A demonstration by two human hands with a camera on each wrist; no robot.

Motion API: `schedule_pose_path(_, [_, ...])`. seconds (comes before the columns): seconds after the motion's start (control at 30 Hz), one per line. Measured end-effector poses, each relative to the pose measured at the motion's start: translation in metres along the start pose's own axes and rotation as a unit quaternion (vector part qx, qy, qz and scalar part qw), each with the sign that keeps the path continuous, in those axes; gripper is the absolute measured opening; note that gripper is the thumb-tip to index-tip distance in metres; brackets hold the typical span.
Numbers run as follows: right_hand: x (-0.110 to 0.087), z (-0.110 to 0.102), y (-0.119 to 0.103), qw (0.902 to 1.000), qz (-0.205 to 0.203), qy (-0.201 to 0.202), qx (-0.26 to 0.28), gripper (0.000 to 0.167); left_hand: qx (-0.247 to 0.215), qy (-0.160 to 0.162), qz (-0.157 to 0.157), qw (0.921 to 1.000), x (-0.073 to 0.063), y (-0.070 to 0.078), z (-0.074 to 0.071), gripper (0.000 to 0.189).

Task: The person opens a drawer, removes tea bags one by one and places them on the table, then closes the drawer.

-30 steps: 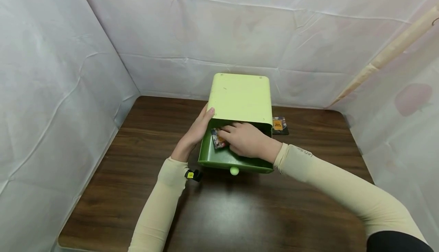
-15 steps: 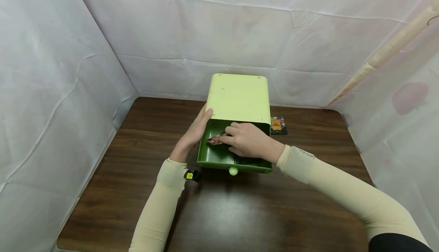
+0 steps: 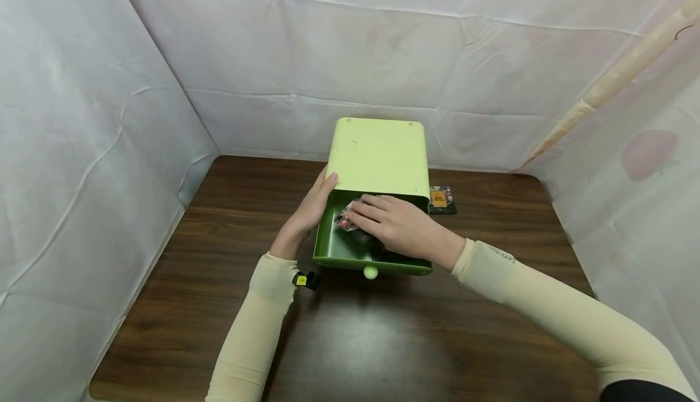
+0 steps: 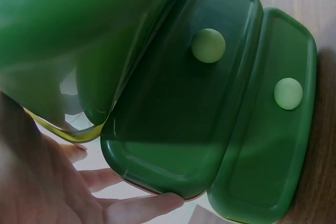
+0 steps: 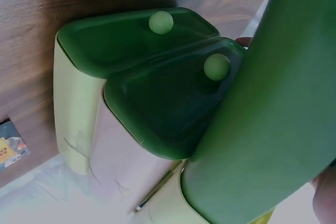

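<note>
A small drawer cabinet with a pale yellow-green top stands on the table. Its top drawer is pulled out, and a round knob sits on its green front. My left hand rests along the cabinet's left side, thumb at the upper front edge; the left wrist view shows its fingers stretched beside the drawers. Inside the drawer, my right hand pinches a small, shiny, colourfully printed packet, partly hidden under the fingers. Darker contents lie beneath this hand, mostly covered.
Two lower drawers, the middle drawer and the bottom drawer, are pushed in. Another dark packet with an orange label lies right of the cabinet on the brown wooden table. White sheeting hangs behind and at both sides.
The packet has turned and tilted under my right fingers, its orange label no longer showing. My right hand has shifted slightly within the drawer. The left hand stays on the cabinet's side.
</note>
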State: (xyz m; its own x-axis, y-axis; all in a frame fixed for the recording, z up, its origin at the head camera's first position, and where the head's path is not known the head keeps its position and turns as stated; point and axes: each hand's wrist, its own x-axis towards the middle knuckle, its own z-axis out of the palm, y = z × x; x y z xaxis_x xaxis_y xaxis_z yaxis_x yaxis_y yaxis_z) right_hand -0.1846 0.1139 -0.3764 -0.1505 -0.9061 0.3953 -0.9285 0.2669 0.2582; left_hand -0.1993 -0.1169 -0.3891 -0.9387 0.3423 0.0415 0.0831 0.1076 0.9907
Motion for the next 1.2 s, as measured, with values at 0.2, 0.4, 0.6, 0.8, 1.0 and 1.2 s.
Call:
schedule_pose_path(0.2, [-0.008, -0.008, -0.003, 0.9985, 0.021, 0.041, -0.030, 0.064, 0.007, 0.005, 0.000, 1.0000, 0.001, 0.002, -0.001, 0.060])
schedule_pose_path(0.4, [-0.017, -0.018, -0.005, 0.9960, 0.048, 0.073, -0.020, 0.057, 0.012, 0.008, 0.003, 0.9999, 0.001, 0.003, -0.002, 0.061])
schedule_pose_path(0.6, [-0.031, -0.032, -0.007, 0.9915, 0.054, 0.109, -0.048, 0.044, 0.014, 0.010, 0.005, 0.9998, 0.006, -0.010, -0.006, 0.063])
schedule_pose_path(0.8, [-0.041, -0.035, 0.002, 0.9812, 0.081, 0.140, -0.106, 0.036, 0.028, 0.023, 0.007, 0.9993, 0.015, -0.027, -0.009, 0.067])
schedule_pose_path(1.0, [-0.053, -0.031, 0.013, 0.9711, 0.119, 0.178, -0.105, 0.036, 0.031, 0.019, 0.008, 0.9993, 0.015, -0.027, -0.008, 0.067])
schedule_pose_path(1.2, [-0.064, -0.032, 0.024, 0.9526, 0.158, 0.233, -0.117, 0.040, 0.023, 0.020, 0.011, 0.9995, 0.012, -0.026, -0.006, 0.067])
